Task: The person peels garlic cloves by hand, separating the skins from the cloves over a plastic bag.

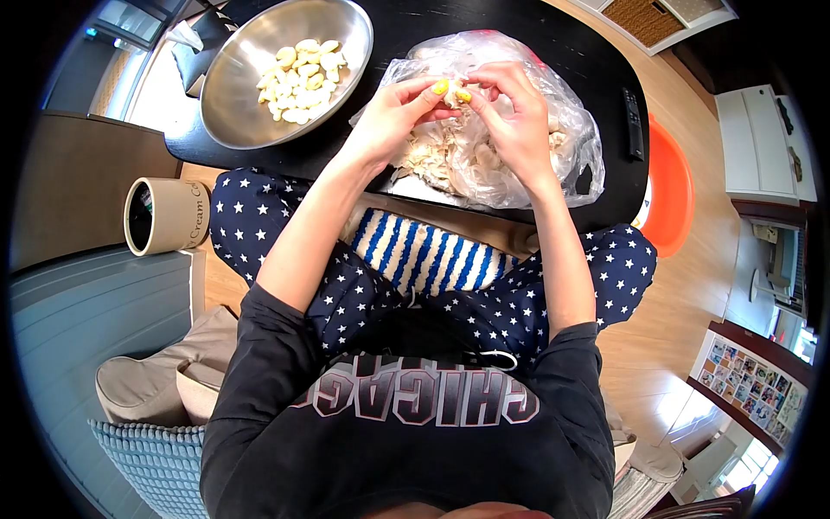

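Observation:
Over the table, my left hand (396, 111) and my right hand (519, 117) meet fingertip to fingertip, both closed in a pinch. Between them is a small pale garlic clove (454, 92), largely covered by the thumbs with their yellow nails. Below lies a clear plastic bag (575, 143), spread open with whitish garlic inside, partly hidden by my hands. Papery garlic skins (425, 161) are heaped at its near left side. Left of the bag, a wide steel bowl (238, 95) holds many peeled garlic cloves (301, 78).
The black table (398, 35) carries a dark remote control (633, 125) near its right edge. An orange basin (670, 186) stands beyond that edge. A cream bin (177, 214) is at the left, and a blue-striped cloth (428, 255) lies by my lap.

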`<state>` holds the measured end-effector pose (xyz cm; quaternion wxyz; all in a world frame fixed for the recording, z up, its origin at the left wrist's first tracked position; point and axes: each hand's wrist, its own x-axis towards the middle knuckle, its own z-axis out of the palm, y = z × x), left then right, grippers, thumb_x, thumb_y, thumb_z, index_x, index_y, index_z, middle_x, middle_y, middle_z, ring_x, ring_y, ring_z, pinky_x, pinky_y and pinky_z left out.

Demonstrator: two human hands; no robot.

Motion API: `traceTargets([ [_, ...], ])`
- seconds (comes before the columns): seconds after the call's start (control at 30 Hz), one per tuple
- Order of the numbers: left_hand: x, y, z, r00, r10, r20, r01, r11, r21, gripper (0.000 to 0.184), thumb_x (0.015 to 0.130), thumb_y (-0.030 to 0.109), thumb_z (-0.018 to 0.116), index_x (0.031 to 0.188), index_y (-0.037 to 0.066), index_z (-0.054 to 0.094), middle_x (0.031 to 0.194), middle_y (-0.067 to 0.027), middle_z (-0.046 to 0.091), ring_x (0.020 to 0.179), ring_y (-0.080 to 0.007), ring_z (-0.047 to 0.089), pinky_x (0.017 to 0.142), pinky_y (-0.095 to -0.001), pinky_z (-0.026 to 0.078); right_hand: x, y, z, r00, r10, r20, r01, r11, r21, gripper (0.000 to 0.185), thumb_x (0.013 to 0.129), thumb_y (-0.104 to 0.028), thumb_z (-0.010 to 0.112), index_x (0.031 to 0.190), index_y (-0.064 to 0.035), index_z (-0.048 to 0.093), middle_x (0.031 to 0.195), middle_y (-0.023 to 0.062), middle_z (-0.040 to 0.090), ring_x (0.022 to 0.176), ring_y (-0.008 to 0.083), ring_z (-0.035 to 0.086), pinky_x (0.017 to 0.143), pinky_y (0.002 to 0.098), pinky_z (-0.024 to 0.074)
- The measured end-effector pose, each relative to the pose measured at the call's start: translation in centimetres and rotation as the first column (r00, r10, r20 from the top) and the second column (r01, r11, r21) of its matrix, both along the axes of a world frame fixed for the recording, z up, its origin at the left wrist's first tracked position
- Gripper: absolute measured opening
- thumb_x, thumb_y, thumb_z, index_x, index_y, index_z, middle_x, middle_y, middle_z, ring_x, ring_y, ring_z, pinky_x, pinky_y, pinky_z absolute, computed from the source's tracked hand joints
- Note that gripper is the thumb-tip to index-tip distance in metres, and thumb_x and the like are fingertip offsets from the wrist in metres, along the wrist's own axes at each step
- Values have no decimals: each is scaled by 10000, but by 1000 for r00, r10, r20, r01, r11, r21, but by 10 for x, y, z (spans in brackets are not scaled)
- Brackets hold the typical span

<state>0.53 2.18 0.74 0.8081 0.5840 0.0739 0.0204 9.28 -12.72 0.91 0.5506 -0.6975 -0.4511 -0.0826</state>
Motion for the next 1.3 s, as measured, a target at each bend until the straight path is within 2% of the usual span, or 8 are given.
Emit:
traceTargets([
  [0.33, -2, 1, 1, 999, -32, 44, 29, 997, 76, 331, 900, 166, 511, 1156, -43, 515, 1023, -79, 594, 884, -116, 579, 833, -225, 455, -2, 0, 5, 1000, 8, 19, -9, 1000, 30, 124, 724, 4, 632, 842, -34, 618, 849, 56, 595, 767, 163, 554, 634, 251, 436],
  [0.43, -3, 0, -2, 999, -47, 24, 44, 995, 85, 327, 897, 165, 517, 1149, -43, 522, 1011, -72, 597, 877, -110, 578, 822, -220, 452, -1, 0, 4, 995, 4, 102, -3, 1000, -9, 127, 723, 17, 614, 840, -27, 591, 832, 74, 571, 781, 204, 540, 662, 280, 433],
  [0.6, -4, -12, 8, 999, 45, 2, -45, 999, 20, 268, 896, 121, 507, 1091, -56, 553, 985, -91, 601, 855, -110, 578, 810, -227, 465, -2, 2, 1, 981, -18, 192, 29, 998, -55, 142, 728, 36, 569, 852, -11, 518, 826, 115, 503, 814, 277, 483, 722, 335, 406],
  [0.7, -3, -12, 2, 999, 35, 22, -32, 992, -123, 297, 905, 149, 497, 1130, -43, 518, 1006, -75, 592, 879, -111, 571, 824, -219, 457, -2, 3, 0, 972, -15, 237, 33, 997, -74, 145, 731, 28, 571, 856, -9, 508, 835, 120, 499, 822, 285, 484, 715, 345, 406],
  [0.93, -2, 0, 2, 988, 151, -16, -150, 954, -261, 282, 922, 130, 452, 1128, -56, 500, 1081, -102, 546, 972, -141, 536, 876, -234, 446, -11, 3, 6, 973, 55, 223, -26, 991, -131, 142, 738, 28, 563, 860, -9, 500, 835, 122, 488, 819, 284, 480, 718, 346, 402],
  [1.13, -1, -5, 3, 980, 194, 42, -180, 957, -225, 274, 929, 142, 443, 1076, -77, 518, 1008, -110, 572, 912, -137, 561, 845, -227, 460, -8, -2, 5, 993, 103, 51, -98, 990, -97, 130, 754, 26, 554, 864, -10, 495, 849, 115, 484, 806, 251, 487, 717, 309, 408],
  [1.23, -2, -8, 3, 969, 248, -4, -243, 947, -209, 276, 931, 147, 439, 1075, -75, 518, 998, -107, 579, 903, -138, 569, 828, -225, 464, -11, -1, 1, 990, 124, -67, -129, 989, -71, 100, 798, 1, 547, 884, -5, 497, 852, 82, 488, 804, 185, 503, 730, 269, 412],
  [1.3, 2, 0, -1, 969, 247, -8, -244, 954, -174, 283, 929, 147, 443, 1104, -66, 502, 1034, -105, 567, 926, -136, 562, 839, -221, 460, -13, 0, -2, 925, 195, -326, -154, 977, 146, 86, 841, -35, 536, 908, 4, 498, 871, 46, 491, 798, 127, 499, 749, 237, 407],
])
